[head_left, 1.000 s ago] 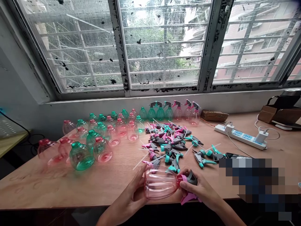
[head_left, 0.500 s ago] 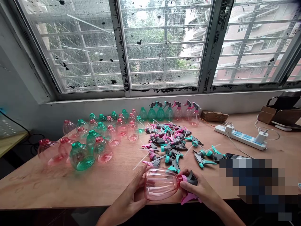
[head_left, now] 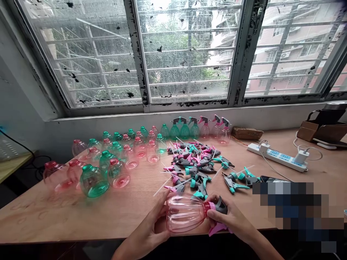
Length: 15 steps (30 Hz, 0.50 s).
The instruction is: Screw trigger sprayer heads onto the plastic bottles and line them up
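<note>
A clear pink spray bottle (head_left: 185, 213) lies sideways in the air at the table's front edge, its base toward the left. Around the base end my left hand (head_left: 153, 224) is closed, thumb below and fingers behind. My right hand (head_left: 226, 216) grips the neck, where a pink collar joins a black and pink trigger head (head_left: 218, 228). That head is on the bottle's mouth; the fingers partly cover it. Just beyond the bottle lies a heap of loose trigger sprayers (head_left: 196, 162) in pink, teal and black, with thin white tubes.
Open pink and green bottles (head_left: 116, 173) stand in a group at the left. Several bottles with trigger heads (head_left: 184, 128) line the wall under the window. At the right are a white power strip (head_left: 278, 157), a brown package (head_left: 247, 133) and a cardboard box (head_left: 314, 131).
The hands and the pink bottle stay almost in place, with the bottle turned slightly about its long axis. The camera view has shifted a little.
</note>
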Motion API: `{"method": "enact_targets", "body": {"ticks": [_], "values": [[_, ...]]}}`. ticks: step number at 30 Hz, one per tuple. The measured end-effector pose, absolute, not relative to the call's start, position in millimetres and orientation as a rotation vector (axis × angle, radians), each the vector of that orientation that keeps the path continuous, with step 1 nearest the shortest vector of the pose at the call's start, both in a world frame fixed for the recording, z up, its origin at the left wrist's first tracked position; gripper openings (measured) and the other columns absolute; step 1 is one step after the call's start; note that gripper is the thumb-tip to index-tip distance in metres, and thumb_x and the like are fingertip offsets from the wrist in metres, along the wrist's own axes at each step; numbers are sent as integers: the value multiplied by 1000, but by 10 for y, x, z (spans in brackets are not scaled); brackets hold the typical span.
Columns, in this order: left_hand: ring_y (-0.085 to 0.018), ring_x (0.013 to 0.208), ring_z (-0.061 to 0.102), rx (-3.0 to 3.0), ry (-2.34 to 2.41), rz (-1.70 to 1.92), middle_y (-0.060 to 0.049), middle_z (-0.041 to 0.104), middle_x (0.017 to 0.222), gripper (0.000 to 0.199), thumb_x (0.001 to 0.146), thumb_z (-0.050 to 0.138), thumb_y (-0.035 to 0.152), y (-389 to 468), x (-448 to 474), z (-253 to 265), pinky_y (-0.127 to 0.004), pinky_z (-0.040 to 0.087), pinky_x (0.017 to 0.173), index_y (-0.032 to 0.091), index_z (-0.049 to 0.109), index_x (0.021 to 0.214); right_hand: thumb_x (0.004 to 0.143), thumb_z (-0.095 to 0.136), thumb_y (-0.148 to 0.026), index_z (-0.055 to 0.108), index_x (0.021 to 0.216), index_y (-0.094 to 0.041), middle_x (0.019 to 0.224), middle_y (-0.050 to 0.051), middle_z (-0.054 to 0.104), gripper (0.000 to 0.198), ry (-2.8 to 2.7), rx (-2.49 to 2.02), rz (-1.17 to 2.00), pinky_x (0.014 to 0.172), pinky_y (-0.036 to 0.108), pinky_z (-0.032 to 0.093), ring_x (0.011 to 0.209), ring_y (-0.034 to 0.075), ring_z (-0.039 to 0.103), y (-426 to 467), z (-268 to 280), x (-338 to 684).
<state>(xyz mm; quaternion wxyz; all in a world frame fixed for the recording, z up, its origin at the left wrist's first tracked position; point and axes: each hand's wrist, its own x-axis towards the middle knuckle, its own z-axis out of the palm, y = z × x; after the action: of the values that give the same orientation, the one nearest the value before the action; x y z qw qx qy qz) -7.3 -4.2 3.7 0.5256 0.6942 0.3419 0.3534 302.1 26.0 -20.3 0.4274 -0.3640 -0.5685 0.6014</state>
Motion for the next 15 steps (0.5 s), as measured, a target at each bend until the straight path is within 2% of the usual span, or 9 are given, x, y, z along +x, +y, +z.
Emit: {"method": "enact_targets", "body": {"ticks": [4,6,10,15], "values": [[-37,158,30,1607,785,858,-4,25,176,106,83,85,44,-41,-56,60,-53,28,129,43,18,165,82,86,-49,66,98,-16,68,-2,68,42,-1431,-908,1478,57,23,42,60,14,59,262,-207,3025],[-39,157,31,1575,763,851,-5,25,176,105,79,88,48,-40,-57,61,-53,31,128,42,24,163,83,86,-48,65,99,-16,68,-2,69,42,-1440,-903,1484,58,24,42,60,14,59,267,-217,3027],[-37,160,24,1638,830,844,-1,20,177,96,84,85,42,-39,-90,28,-52,29,129,46,29,161,83,86,-49,65,101,-16,68,-2,69,43,-1441,-896,1491,57,24,43,60,14,61,282,-238,3030],[-33,155,38,1718,843,846,0,24,176,88,95,75,37,-36,-108,-5,-53,30,128,53,19,161,84,85,-50,65,99,-15,68,-1,68,43,-1432,-895,1489,56,22,42,59,13,60,282,-230,3028]]}}
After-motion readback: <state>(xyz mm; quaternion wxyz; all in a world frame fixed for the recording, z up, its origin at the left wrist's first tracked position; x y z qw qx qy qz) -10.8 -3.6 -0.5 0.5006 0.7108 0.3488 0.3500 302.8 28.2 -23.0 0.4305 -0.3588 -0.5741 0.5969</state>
